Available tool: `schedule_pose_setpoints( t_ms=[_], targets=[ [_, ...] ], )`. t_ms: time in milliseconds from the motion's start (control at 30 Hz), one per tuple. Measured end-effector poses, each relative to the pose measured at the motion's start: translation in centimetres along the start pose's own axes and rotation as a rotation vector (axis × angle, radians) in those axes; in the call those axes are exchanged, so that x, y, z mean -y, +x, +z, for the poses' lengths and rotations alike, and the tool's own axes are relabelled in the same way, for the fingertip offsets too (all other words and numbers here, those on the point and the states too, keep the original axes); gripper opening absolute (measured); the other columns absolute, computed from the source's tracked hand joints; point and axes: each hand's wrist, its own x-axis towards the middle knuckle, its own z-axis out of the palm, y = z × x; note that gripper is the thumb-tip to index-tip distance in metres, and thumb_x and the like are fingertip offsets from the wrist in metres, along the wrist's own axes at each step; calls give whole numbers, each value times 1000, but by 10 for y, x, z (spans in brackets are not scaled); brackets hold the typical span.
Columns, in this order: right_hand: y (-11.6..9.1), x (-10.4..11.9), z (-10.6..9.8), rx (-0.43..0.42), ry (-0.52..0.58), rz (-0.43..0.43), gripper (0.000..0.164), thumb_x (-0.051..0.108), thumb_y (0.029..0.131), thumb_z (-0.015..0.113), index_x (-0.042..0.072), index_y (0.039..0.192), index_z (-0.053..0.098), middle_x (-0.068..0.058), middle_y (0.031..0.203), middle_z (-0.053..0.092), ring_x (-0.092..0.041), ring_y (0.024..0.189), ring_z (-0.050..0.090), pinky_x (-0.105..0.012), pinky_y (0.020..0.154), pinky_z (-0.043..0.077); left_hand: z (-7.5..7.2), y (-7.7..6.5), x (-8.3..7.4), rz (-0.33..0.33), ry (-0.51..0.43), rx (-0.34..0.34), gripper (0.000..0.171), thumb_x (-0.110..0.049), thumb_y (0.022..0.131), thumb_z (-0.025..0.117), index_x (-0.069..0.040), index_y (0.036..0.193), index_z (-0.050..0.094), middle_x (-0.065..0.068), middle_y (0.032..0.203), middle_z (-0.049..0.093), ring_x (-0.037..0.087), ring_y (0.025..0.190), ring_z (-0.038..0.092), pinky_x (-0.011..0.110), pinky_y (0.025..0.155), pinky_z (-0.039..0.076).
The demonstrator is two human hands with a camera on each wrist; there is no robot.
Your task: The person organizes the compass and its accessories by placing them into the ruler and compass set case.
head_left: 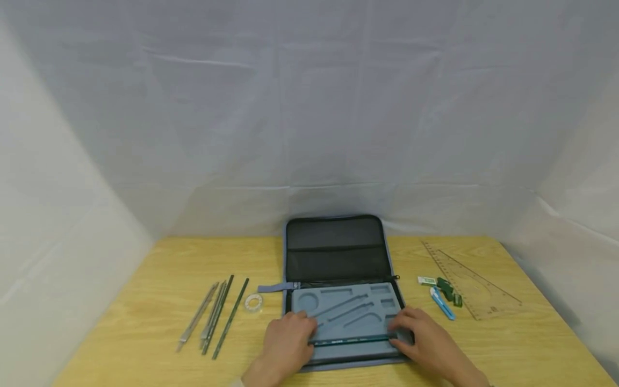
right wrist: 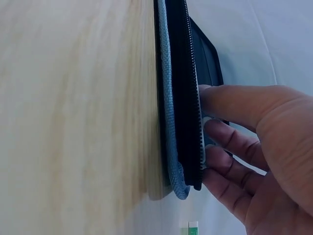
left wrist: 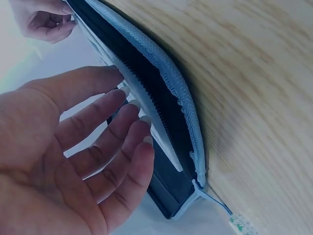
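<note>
A dark green pencil (head_left: 353,341) lies crosswise over the near part of a grey-blue foam insert (head_left: 333,353) in an unzipped case (head_left: 338,263). My left hand (head_left: 289,344) holds the pencil's left end between thumb and fingers. At the other end, my right hand (head_left: 423,341) has its thumb and index finger around the pencil's tip. Fingertips of the left hand (left wrist: 98,132) reach over the case's zipped edge in the left wrist view. The right hand (right wrist: 244,142) does likewise in the right wrist view. Neither wrist view clearly shows the pencil.
Left of the case lie pencils (head_left: 231,318), slim grey tools (head_left: 198,317) and a tape roll (head_left: 253,302). To its right are an eraser (head_left: 426,280), dark green small items (head_left: 446,289), a blue cutter (head_left: 442,303) and a clear set square (head_left: 476,290). White sheeting (head_left: 309,118) surrounds the table.
</note>
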Motion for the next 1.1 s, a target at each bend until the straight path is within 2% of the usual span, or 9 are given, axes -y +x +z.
schedule_pose_setpoints(
  t_ms=[267, 567, 767, 933, 1100],
  targets=[
    [4, 3, 1, 2, -21, 43, 16, 22, 77, 79, 29, 86, 68, 19, 88, 55, -2, 79, 52, -27, 67, 49, 3, -1, 4, -12, -31, -9, 19, -16, 66, 78, -22, 66, 59, -8, 67, 48, 14, 61, 52, 32, 42, 35],
    [5, 1, -1, 39, 1, 65, 16, 22, 78, 78, 30, 87, 68, 19, 89, 56, 0, 74, 49, -26, 62, 46, 2, 0, 7, -20, -78, 55, 18, -17, 69, 76, -23, 67, 59, -9, 67, 46, 12, 60, 48, 31, 43, 34],
    [6, 2, -1, 43, -9, 61, 16, 21, 78, 78, 29, 87, 68, 18, 89, 57, 0, 75, 50, -26, 63, 47, 4, -1, 7, -17, -74, 38, 18, -16, 69, 76, -22, 67, 59, -9, 67, 46, 12, 60, 49, 31, 43, 35],
    [6, 4, -3, 47, -4, 63, 11, 25, 82, 76, 30, 88, 68, 19, 88, 56, 0, 74, 49, -26, 62, 46, 3, -3, 7, -28, -84, 27, 16, -24, 73, 76, -23, 69, 61, -9, 68, 46, 12, 60, 49, 31, 43, 35],
    [4, 7, -2, -11, -20, 99, 5, 35, 87, 69, 31, 88, 69, 22, 87, 56, -1, 77, 53, -26, 64, 48, 2, -6, 8, -53, -124, -24, 10, -28, 79, 72, -24, 73, 65, -10, 70, 48, 11, 60, 51, 30, 41, 35]
  ],
)
